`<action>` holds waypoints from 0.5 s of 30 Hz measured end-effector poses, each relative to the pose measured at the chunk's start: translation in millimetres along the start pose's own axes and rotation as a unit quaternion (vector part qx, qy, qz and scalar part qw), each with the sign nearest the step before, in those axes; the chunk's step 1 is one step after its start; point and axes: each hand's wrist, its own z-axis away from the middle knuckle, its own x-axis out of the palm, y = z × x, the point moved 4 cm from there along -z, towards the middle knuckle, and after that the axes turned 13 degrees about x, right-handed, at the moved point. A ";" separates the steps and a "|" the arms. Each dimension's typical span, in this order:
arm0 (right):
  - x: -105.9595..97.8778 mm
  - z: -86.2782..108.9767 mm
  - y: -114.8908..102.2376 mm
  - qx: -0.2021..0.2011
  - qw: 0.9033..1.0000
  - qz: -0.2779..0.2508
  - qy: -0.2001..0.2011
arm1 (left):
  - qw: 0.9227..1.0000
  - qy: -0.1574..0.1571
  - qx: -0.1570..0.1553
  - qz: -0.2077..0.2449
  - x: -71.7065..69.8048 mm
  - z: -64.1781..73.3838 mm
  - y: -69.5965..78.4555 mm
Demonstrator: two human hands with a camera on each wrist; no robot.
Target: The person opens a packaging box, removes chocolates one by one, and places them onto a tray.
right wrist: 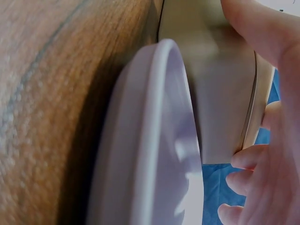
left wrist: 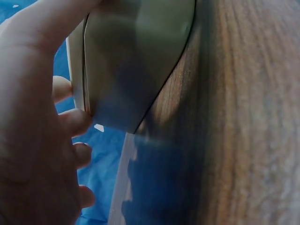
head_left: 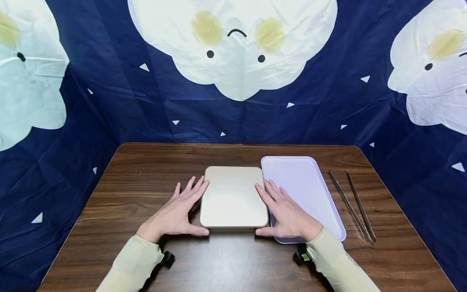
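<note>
Cream lidded box (head_left: 234, 196), closed, rounded corners, flat on wooden table (head_left: 153, 162)

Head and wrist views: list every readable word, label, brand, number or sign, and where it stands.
None can be read.
Faint marking on the right sleeve: too small.
Yellow-green patch on the black wrist device: too small.
Beige box, lilac tray, metal tongs: no lettering shows.
</note>
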 end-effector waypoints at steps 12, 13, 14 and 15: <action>0.7 -1.0 1.1 -0.006 1.000 0.002 0.007 | 1.000 0.003 0.003 -0.001 -2.0 -0.4 -2.0; 0.5 -0.9 1.3 -0.007 1.000 0.001 0.008 | 1.000 0.004 0.003 0.001 -2.3 -0.5 -2.2; 0.2 -0.8 1.3 -0.008 1.000 0.000 0.008 | 1.000 0.005 0.003 0.003 -2.6 -0.7 -2.4; -0.1 -0.7 1.3 -0.008 1.000 0.000 0.009 | 1.000 0.006 0.002 0.006 -2.7 -0.8 -2.5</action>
